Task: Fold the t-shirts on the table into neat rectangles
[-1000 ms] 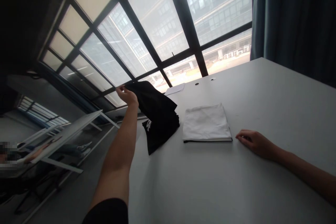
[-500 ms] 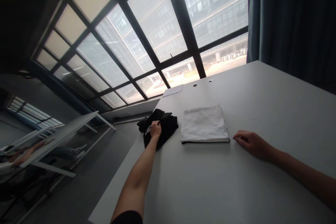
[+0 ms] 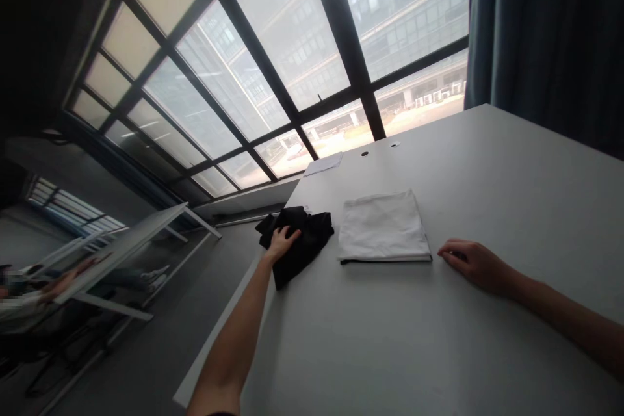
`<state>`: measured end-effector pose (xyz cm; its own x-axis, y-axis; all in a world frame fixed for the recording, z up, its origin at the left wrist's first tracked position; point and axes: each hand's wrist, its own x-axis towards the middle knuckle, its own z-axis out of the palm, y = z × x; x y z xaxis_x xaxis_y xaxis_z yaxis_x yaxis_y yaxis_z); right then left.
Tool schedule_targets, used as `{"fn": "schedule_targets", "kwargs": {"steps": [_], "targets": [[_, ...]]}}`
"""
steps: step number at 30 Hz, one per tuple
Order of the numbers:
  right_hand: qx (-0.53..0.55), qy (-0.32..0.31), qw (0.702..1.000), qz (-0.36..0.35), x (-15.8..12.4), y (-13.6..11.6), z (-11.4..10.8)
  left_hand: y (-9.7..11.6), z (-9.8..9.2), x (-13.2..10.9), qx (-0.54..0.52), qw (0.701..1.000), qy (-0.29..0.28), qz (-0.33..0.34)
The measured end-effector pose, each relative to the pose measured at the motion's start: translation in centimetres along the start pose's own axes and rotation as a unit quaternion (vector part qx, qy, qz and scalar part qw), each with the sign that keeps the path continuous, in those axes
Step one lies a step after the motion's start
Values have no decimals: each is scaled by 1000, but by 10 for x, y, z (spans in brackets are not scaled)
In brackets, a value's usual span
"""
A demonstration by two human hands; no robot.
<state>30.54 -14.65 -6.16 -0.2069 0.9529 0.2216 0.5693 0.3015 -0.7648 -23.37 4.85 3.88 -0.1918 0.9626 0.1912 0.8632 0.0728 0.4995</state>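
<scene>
An office: big grid windows (image 3: 273, 65), grey desks (image 3: 439, 312) with cable holes (image 3: 364, 153)

You're getting strong daylight thru the window (image 3: 292, 52), which is blowing out w/ haze. It's lighting the table (image 3: 414, 338) softly & evenly, faint shadows only. Left side & curtain (image 3: 550, 39) are sitting v. dark; black cloth (image 3: 305, 247) is showing barely any detail. Wide-angle distortion is bending the edges.

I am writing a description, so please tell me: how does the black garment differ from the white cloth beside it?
The black garment lies crumpled near the edge; the white cloth is folded flat into a neat rectangle. The left hand rests on the black garment, while no hand touches the white cloth. Both lie on the grey table.
</scene>
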Motion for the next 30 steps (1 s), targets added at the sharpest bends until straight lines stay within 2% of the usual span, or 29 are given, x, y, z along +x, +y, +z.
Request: {"fn": "schedule_targets", "kwargs": {"steps": [3,5,7,9,13,16,19,20,21,22,24,26,27,30], "targets": [[-2,2,1000,-3,0,-1,0,-15,46,-26,103,994,-41,-20],[-7,1,1000,-4,-1,-1,-1,-20,59,-31,159,986,-57,4],[-13,1,1000,-4,-1,0,0,-21,54,-26,201,974,-78,63],[-15,0,1000,-3,0,0,0,-19,40,-16,233,961,-101,112],[-13,0,1000,-7,0,1,1,-5,14,5,271,951,-108,106],[-7,7,1000,-5,1,0,1,21,14,14,296,949,-86,67],[0,10,1000,-4,1,-2,1,67,32,6,303,951,-41,53],[2,8,1000,-4,1,-3,1,85,43,-4,300,951,-26,72],[2,6,1000,-5,1,-4,0,103,55,-16,276,951,-2,136],[1,6,1000,-5,1,-4,0,121,68,-32,243,947,-11,210],[-2,7,1000,-5,1,-5,0,152,97,-66,185,922,-88,328],[-4,9,1000,-7,0,-5,-1,172,124,-97,173,898,-160,372],[-4,10,1000,-7,0,-5,-1,178,133,-109,175,891,-177,381],[-3,11,1000,-7,-1,-5,-1,183,146,-125,168,897,-129,387]]}}
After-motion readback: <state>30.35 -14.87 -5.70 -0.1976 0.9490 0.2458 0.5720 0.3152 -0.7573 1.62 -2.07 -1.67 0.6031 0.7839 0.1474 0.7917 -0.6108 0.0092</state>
